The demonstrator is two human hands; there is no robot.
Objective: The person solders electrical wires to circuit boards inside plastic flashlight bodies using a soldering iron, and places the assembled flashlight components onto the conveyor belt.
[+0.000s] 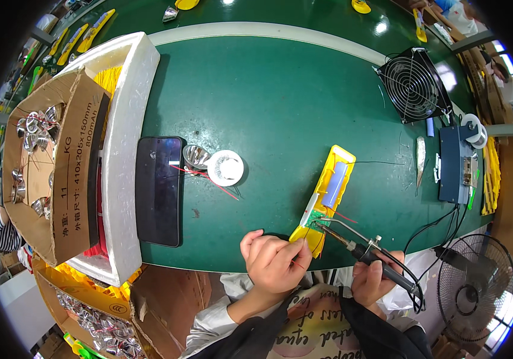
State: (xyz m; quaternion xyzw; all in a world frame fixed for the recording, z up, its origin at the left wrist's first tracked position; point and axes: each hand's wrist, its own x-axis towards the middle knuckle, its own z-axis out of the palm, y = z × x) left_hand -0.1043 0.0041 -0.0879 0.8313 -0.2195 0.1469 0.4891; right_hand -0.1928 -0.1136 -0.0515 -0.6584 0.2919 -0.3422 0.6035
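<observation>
A yellow plastic housing (331, 157) lies slanted on the green bench in front of me. Inside it sit a lilac cylindrical battery cell (335, 185) and, lower down, a small green circuit board (316, 219). My left hand (275, 260) is closed at the housing's lower end, its fingertips pinching a thin wire that runs toward the board. In my right hand (375, 278) is a soldering iron (382, 266) with a thin solder feed tube along it. The iron's tip touches or nearly touches the board; which one I cannot tell. A red and a black wire stick out from the housing.
Left of the work lie a black phone (160, 191), a silver reflector cup (196, 157) and a white-rimmed one (226, 168). A foam box (128, 167) and a carton of reflectors (80, 173) flank them. At right stand a black fan (415, 87) and a blue-grey soldering unit (452, 164).
</observation>
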